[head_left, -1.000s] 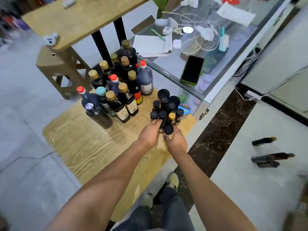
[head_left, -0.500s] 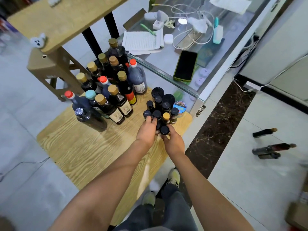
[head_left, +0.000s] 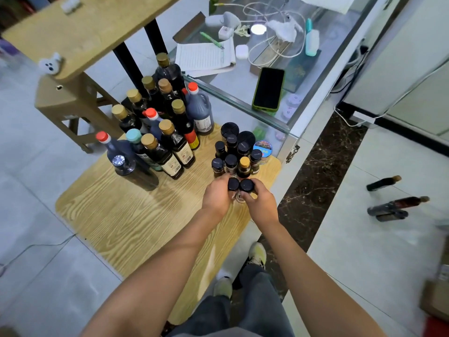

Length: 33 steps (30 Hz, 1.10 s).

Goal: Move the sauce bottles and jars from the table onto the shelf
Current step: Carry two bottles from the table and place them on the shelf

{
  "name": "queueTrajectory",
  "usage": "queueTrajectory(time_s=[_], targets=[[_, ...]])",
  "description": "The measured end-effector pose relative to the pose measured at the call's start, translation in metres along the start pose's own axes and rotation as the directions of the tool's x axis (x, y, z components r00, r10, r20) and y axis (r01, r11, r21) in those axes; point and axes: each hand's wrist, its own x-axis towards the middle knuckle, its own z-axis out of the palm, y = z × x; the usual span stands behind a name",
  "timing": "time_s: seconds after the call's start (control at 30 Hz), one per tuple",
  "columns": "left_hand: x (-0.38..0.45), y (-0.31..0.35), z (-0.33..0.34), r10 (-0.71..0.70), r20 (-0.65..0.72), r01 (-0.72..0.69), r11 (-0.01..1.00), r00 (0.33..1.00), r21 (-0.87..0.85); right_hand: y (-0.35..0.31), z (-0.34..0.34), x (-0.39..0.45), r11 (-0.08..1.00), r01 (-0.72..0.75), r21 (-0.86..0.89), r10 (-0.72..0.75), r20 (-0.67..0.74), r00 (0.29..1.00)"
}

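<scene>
Hands first: the left hand (head_left: 216,197) and right hand (head_left: 261,203) each curl round one small black-capped jar (head_left: 233,184), (head_left: 246,186), side by side at the table's (head_left: 116,210) 3 o'clock edge. Lifting could knock the packed jar cluster (head_left: 239,154) just beyond, at 12 o'clock. Tall sauce bottles (head_left: 160,132) crowd at 10 o'clock. Past them stand a glass counter (head_left: 286,125) and a wooden shelf (head_left: 92,32); loose bottles (head_left: 393,205) lie on the tiled floor at 3 o'clock.
</scene>
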Motion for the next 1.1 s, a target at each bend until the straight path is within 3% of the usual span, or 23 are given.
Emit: queueTrajectory(time_s=[0.23, 0.53, 0.77, 0.97, 1.1], targets=[[-0.004, 0.013, -0.014, 0.052, 0.114, 0.008, 0.881, 0.992, -0.473, -0.021, -0.039, -0.024, 0.99, 0.04, 0.136, -0.021, -0.14, 0.99], [-0.02, 0.108, -0.017, 0.273, 0.198, -0.101, 0.788, 0.942, -0.608, -0.041, -0.125, -0.083, 0.924, 0.133, 0.357, 0.034, -0.427, 0.904], [-0.069, 0.225, 0.003, 0.545, 0.261, -0.293, 0.726, 0.797, -0.622, -0.028, -0.224, -0.158, 0.921, 0.175, 0.349, 0.086, -0.62, 0.78], [-0.142, 0.344, 0.024, 0.721, 0.305, -0.414, 0.633, 0.622, -0.654, -0.01, -0.313, -0.234, 0.898, 0.247, 0.364, 0.155, -0.786, 0.598], [-0.194, 0.419, 0.05, 0.77, 0.344, -0.404, 0.593, 0.537, -0.697, 0.007, -0.373, -0.292, 0.914, 0.272, 0.3, 0.141, -0.866, 0.48]])
